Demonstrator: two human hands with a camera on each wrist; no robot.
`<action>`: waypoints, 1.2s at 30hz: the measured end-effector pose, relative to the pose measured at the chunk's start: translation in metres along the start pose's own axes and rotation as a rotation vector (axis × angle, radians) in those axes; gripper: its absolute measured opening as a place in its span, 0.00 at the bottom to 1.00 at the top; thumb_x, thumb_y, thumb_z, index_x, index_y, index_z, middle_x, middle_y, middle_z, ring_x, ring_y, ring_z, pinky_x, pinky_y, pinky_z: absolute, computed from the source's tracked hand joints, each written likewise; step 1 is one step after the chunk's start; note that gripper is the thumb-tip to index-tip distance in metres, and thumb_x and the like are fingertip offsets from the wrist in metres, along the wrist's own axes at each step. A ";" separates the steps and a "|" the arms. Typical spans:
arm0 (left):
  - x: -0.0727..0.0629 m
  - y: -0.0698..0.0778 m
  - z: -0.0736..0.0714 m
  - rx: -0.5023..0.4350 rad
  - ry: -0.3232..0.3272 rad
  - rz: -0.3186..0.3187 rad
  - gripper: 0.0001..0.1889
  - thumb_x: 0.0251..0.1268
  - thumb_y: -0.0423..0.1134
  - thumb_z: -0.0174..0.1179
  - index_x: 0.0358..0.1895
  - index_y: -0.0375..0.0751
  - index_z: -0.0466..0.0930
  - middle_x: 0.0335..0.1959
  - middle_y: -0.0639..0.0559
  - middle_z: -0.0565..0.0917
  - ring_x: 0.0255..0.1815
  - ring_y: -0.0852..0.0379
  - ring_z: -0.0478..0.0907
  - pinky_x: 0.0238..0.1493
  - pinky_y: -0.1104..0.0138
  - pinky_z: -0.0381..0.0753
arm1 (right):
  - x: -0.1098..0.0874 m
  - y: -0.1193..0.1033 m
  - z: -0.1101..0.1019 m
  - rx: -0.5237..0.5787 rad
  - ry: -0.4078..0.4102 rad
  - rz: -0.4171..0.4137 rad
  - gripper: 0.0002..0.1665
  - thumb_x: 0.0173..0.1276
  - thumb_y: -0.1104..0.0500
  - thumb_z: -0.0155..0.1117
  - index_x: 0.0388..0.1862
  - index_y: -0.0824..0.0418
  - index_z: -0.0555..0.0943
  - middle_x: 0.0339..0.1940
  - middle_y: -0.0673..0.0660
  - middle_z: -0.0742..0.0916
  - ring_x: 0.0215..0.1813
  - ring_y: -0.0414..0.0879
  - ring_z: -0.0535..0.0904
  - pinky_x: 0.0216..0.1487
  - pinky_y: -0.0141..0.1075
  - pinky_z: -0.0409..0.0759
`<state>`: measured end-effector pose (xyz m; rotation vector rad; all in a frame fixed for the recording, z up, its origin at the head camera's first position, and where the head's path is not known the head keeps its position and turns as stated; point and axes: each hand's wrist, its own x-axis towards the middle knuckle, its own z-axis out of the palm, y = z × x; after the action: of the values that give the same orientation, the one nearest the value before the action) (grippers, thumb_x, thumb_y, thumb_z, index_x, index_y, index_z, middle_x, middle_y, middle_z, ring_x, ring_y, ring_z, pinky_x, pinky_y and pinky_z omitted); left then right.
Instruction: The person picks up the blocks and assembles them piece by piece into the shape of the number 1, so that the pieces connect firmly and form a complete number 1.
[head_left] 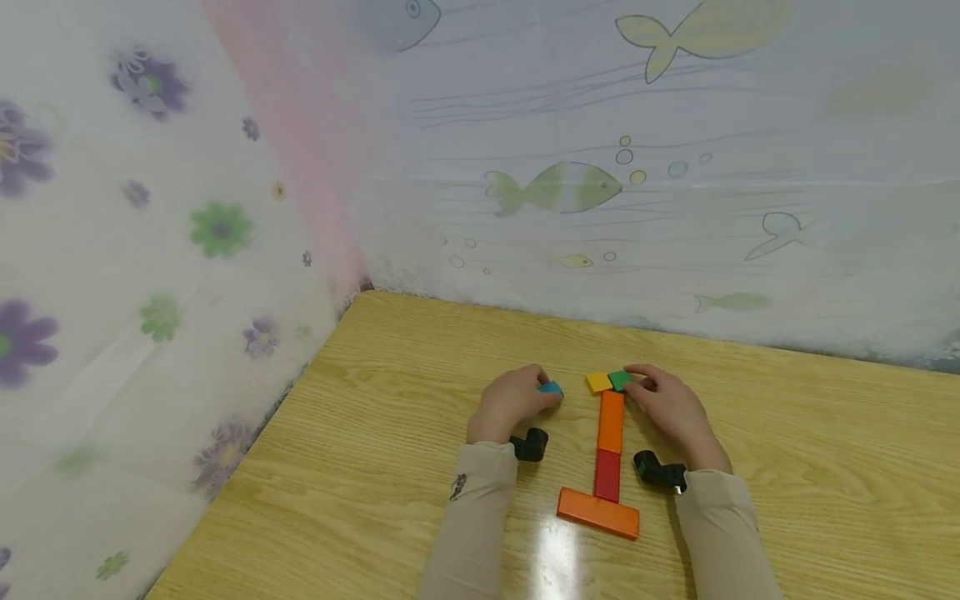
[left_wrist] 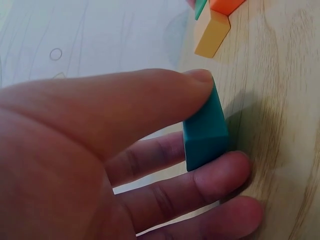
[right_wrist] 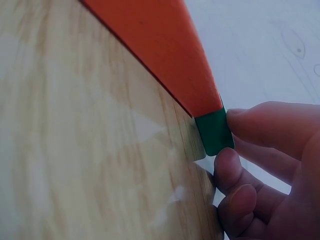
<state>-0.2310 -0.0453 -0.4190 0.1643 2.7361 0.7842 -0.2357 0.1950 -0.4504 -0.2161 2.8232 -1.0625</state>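
Note:
Left of the row of blocks, my left hand point(head_left: 512, 402) pinches a small blue block point(head_left: 552, 389) between thumb and fingers, close over the table. In the left wrist view this block point(left_wrist: 206, 127) looks teal, and the thumb covers part of it. My right hand point(head_left: 672, 408) has its thumb and a fingertip on a small green block point(right_wrist: 215, 132). That green block point(head_left: 619, 381) lies beside a yellow block point(head_left: 597, 382), both at the far end of a long orange block point(head_left: 611, 421). A red block point(head_left: 607, 476) continues the line toward me.
Another orange block point(head_left: 597, 513) lies crosswise at the near end of the red one. Black wrist cameras point(head_left: 531, 446) stick out inward from both wrists. The wooden table point(head_left: 360, 467) meets a flower-printed sheet on the left and a fish-printed sheet behind.

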 end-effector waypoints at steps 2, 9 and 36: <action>0.001 0.000 0.001 -0.003 -0.002 -0.002 0.16 0.56 0.53 0.58 0.43 0.50 0.76 0.36 0.57 0.79 0.29 0.59 0.71 0.31 0.66 0.70 | 0.000 0.000 0.000 -0.002 0.001 0.000 0.27 0.68 0.46 0.48 0.61 0.57 0.68 0.46 0.61 0.79 0.42 0.52 0.74 0.39 0.45 0.70; 0.002 -0.002 0.002 -0.006 -0.006 -0.006 0.15 0.55 0.53 0.59 0.42 0.51 0.76 0.35 0.57 0.79 0.30 0.59 0.72 0.31 0.66 0.70 | 0.000 0.000 0.001 -0.004 0.001 0.003 0.27 0.68 0.46 0.49 0.61 0.57 0.68 0.46 0.61 0.79 0.43 0.53 0.74 0.40 0.45 0.70; 0.003 -0.002 0.003 0.007 -0.015 0.001 0.16 0.55 0.54 0.58 0.43 0.51 0.76 0.36 0.57 0.79 0.29 0.60 0.71 0.30 0.67 0.70 | 0.000 -0.001 0.001 -0.015 -0.008 0.030 0.28 0.68 0.45 0.48 0.62 0.57 0.67 0.46 0.62 0.78 0.41 0.52 0.73 0.38 0.43 0.70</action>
<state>-0.2333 -0.0449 -0.4233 0.1725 2.7249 0.7712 -0.2356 0.1937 -0.4506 -0.1781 2.8187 -1.0325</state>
